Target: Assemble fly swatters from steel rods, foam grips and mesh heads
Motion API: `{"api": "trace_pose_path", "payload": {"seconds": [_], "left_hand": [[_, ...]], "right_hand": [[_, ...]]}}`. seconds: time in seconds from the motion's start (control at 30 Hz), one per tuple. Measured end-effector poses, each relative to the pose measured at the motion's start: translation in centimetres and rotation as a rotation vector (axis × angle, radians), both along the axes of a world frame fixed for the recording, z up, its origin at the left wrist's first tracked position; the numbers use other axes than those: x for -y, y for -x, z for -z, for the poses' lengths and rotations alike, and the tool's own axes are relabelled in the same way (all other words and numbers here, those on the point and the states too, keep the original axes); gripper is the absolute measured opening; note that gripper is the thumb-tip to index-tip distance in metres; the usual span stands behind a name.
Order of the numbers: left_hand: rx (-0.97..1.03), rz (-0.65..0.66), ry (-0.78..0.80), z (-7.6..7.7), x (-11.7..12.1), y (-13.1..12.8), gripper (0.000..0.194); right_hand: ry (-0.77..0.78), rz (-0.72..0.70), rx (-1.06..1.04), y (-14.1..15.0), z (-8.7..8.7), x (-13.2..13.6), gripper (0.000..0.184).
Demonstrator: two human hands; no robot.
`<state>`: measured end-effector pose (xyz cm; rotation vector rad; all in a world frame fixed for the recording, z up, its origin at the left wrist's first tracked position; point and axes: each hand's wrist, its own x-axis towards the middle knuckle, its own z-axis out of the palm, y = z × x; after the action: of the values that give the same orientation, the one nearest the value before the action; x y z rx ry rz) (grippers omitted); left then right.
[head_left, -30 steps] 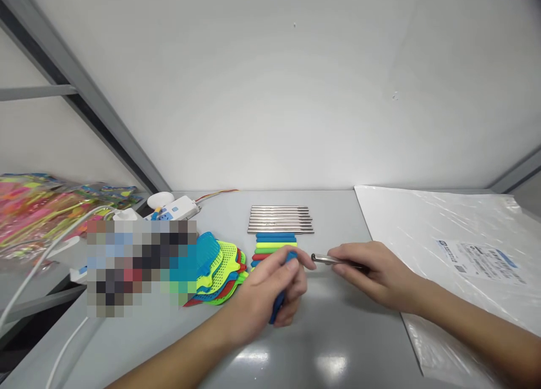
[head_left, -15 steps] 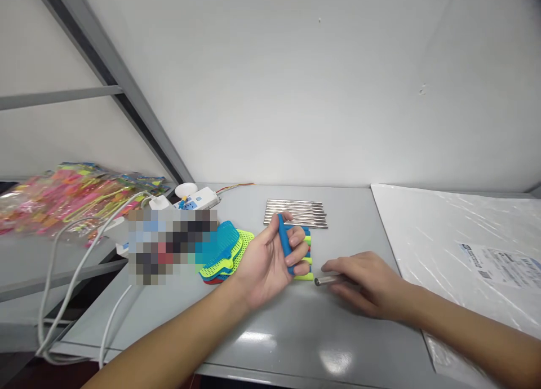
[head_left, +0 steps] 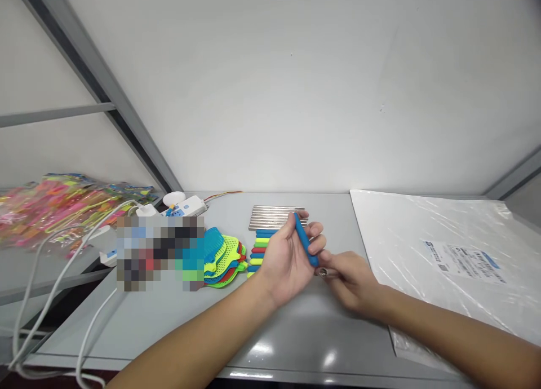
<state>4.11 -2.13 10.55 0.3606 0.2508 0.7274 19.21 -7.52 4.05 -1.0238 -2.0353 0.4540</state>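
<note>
My left hand (head_left: 284, 268), palm up, has its fingers curled round a blue tube-shaped handle (head_left: 305, 239), which slants down to the right. Close against it, my right hand (head_left: 357, 281) grips a shiny metal rod (head_left: 323, 272); only its round end shows, and the rest is hidden by the fingers. My right fingertips are at the lower end of the blue handle; whether they press on it I cannot tell. Behind my left hand lies a row of coloured handles (head_left: 261, 241) in blue, green, red and yellow, partly covered. Beyond them several metal rods (head_left: 273, 215) lie side by side.
Perforated plastic swatter heads (head_left: 230, 253) are piled on the grey table (head_left: 203, 327) left of my hands. Further left are a blurred-out patch, a power strip (head_left: 186, 207), white cables (head_left: 82, 344) and bagged colourful items (head_left: 63, 208). A large white plastic package (head_left: 406, 220) covers the right side.
My right hand has come up to my left hand with the metal rod, closing the gap between them. The view has turned right, so the table's things appear further left.
</note>
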Motion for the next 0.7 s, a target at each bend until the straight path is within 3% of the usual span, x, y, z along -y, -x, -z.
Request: {"api": "trace_pose_path", "payload": {"seconds": [0.2,0.37,0.47,0.6,0.7], "left_hand": [[0.016,0.020,0.015,0.5,-0.4,1.1,0.031],[0.001,0.065,-0.041,0.9,-0.8,1.9,0.027],[-0.111,0.122,-0.136,0.8,-1.6,2.5,0.021],[-0.496,0.294,-0.416,-0.1,-2.3,3.8,0.026],[-0.850,0.307,-0.851,-0.7,-2.0,4.9,0.025]], "right_hand": [[-0.187,0.098,0.029,-0.1,-0.5,0.3,0.019],[-0.155,0.268,0.002,-1.0,-0.1,-0.5,0.019],[-0.107,0.321,-0.008,-1.4,0.3,-1.1,0.020],[-0.058,0.347,-0.013,-1.4,0.8,-1.3,0.014],[-0.041,0.271,0.023,-1.3,0.6,-1.6,0.012]]}}
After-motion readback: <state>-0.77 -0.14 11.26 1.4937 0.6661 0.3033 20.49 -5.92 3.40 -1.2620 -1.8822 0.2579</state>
